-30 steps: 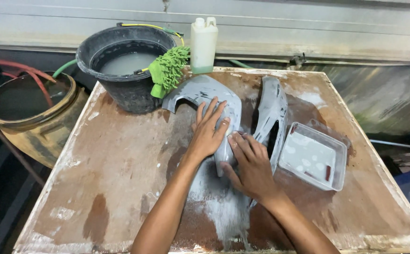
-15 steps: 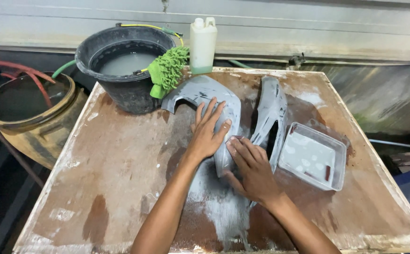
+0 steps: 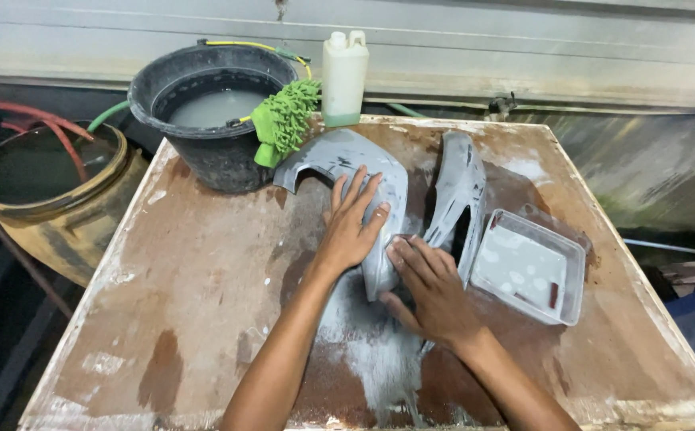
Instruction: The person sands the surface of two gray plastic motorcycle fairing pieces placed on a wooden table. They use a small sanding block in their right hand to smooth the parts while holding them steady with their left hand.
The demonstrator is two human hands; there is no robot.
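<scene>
On wet brown wooden table (image 3: 204,271), curved grey primed plastic panel (image 3: 363,172) lying long axis away from body, left hand (image 3: 351,227) flat and unclenched pressing its middle, right hand (image 3: 427,283) nearer its close end (fingers spread, gripping nothing visible), grey slurry beneath.

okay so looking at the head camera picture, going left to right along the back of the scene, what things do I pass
Brown drum of dark water → black bucket of cloudy water → green noodle mitt on the bucket's rim → white jug → second grey panel → clear plastic tray.
</scene>
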